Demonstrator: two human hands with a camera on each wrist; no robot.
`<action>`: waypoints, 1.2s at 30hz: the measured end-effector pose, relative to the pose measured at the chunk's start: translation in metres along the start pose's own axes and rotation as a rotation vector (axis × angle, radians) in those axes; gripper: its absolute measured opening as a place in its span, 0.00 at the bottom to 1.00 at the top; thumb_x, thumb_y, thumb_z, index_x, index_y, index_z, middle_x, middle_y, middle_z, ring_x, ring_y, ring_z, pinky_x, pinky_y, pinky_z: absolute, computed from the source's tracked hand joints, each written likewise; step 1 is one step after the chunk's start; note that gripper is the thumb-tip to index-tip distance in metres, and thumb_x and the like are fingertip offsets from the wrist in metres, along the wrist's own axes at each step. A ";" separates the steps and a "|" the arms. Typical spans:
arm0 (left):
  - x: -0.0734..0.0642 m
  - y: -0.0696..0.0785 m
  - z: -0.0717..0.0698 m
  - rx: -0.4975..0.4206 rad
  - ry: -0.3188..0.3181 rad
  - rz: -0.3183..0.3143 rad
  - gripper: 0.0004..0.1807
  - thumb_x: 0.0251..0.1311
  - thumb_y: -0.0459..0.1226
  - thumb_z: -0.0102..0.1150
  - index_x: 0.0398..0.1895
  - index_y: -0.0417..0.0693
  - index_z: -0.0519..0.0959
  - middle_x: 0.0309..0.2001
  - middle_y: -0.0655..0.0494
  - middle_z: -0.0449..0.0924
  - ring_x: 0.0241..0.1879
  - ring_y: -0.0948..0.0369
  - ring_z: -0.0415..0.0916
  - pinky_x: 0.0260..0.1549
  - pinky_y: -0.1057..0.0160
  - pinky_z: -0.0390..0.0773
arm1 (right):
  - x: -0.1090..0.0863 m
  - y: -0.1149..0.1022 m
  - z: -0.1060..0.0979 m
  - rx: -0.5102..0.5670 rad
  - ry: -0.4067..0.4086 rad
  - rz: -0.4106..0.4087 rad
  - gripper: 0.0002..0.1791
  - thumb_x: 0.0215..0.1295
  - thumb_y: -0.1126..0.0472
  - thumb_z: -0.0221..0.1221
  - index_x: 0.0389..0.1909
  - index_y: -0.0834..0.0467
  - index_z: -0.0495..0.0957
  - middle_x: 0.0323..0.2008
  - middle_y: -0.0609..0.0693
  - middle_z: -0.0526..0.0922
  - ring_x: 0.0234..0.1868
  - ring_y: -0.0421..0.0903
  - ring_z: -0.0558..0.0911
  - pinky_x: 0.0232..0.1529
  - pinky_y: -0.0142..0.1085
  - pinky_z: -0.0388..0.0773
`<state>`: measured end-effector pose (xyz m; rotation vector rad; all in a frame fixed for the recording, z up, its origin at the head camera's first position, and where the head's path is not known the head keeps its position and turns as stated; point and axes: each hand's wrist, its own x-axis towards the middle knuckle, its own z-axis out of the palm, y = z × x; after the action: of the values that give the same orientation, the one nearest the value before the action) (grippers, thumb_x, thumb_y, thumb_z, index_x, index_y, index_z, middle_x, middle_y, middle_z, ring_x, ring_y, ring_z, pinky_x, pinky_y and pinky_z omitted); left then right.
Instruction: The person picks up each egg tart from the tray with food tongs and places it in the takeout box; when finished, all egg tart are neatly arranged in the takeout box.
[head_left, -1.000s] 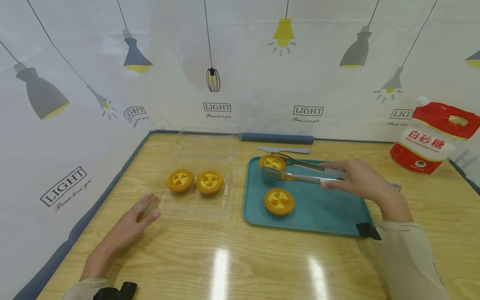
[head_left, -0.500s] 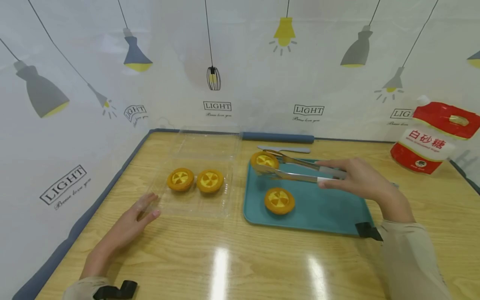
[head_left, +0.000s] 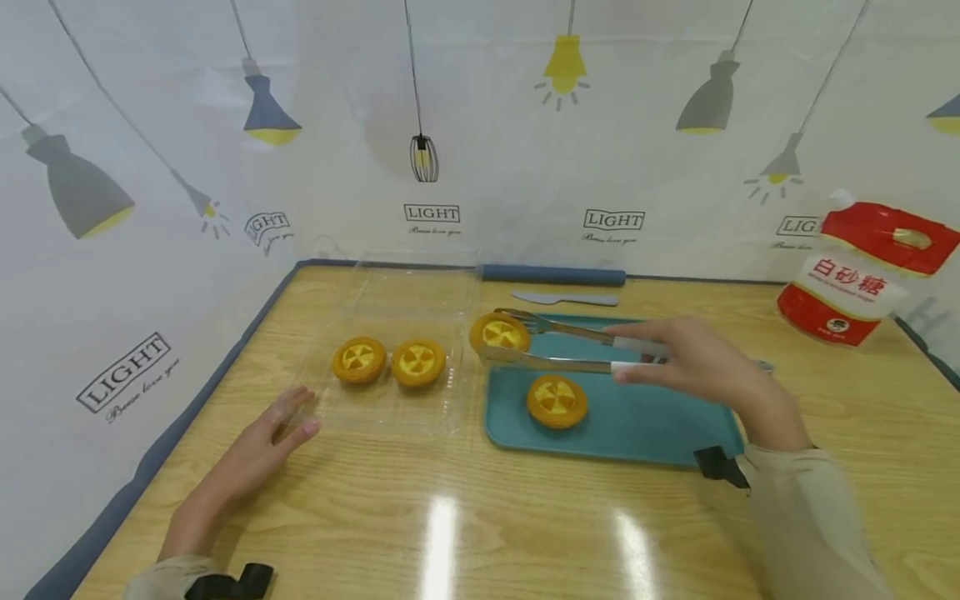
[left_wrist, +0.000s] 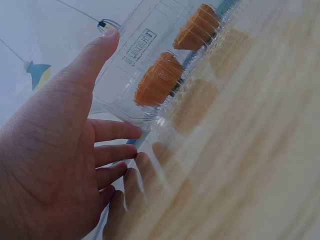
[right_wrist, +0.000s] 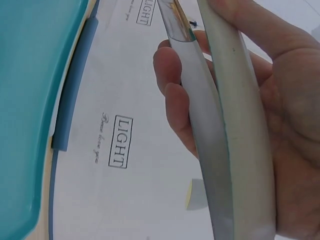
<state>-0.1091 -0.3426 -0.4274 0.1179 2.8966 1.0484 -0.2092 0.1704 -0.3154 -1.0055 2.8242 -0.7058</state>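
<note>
My right hand (head_left: 686,357) grips a pair of metal tongs (head_left: 570,365) with white handle grips, also close up in the right wrist view. Between the tongs' tips an egg tart (head_left: 500,332) is pinched, overlapping the left edge of the teal tray (head_left: 637,417) in the head view. Another egg tart (head_left: 557,402) lies on that tray. To the left, a clear plastic clamshell box (head_left: 390,417) stands with its lid back and two egg tarts (head_left: 418,363) inside. My left hand (left_wrist: 55,150) has its fingers spread, fingertips right at the box's near left corner.
Behind the tray lie a table knife (head_left: 566,298) and a dark blue roll (head_left: 553,275) along the wall. A red and white sugar bag (head_left: 855,275) stands at the back right. Printed sheeting (head_left: 510,125) walls the wooden table.
The right hand has moved left with the tongs, carrying the pinched egg tart from the tray's back left corner to over its left edge. My left hand stays at the box.
</note>
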 end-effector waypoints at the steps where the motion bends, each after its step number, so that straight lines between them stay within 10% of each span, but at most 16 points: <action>1: 0.000 0.000 0.000 -0.003 -0.001 -0.002 0.36 0.67 0.54 0.45 0.70 0.41 0.56 0.71 0.39 0.44 0.67 0.37 0.43 0.57 0.32 0.48 | 0.001 -0.002 0.001 -0.009 0.005 -0.018 0.32 0.55 0.43 0.63 0.59 0.52 0.74 0.27 0.41 0.81 0.22 0.38 0.74 0.25 0.35 0.71; 22: -0.001 -0.002 0.002 -0.008 0.005 0.014 0.35 0.67 0.53 0.45 0.71 0.43 0.55 0.71 0.39 0.44 0.66 0.35 0.44 0.56 0.31 0.48 | 0.055 -0.072 0.041 0.065 -0.134 -0.166 0.30 0.59 0.48 0.62 0.61 0.52 0.71 0.51 0.50 0.79 0.32 0.37 0.79 0.39 0.38 0.77; 36: -0.001 -0.003 0.003 -0.001 0.017 0.013 0.35 0.67 0.53 0.45 0.70 0.42 0.56 0.71 0.38 0.45 0.66 0.36 0.46 0.56 0.32 0.50 | 0.076 -0.100 0.055 0.011 -0.190 -0.163 0.29 0.59 0.49 0.62 0.61 0.52 0.72 0.18 0.44 0.73 0.18 0.38 0.67 0.27 0.34 0.67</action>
<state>-0.1084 -0.3424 -0.4316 0.1288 2.9147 1.0575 -0.1993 0.0339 -0.3141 -1.2400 2.5965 -0.6025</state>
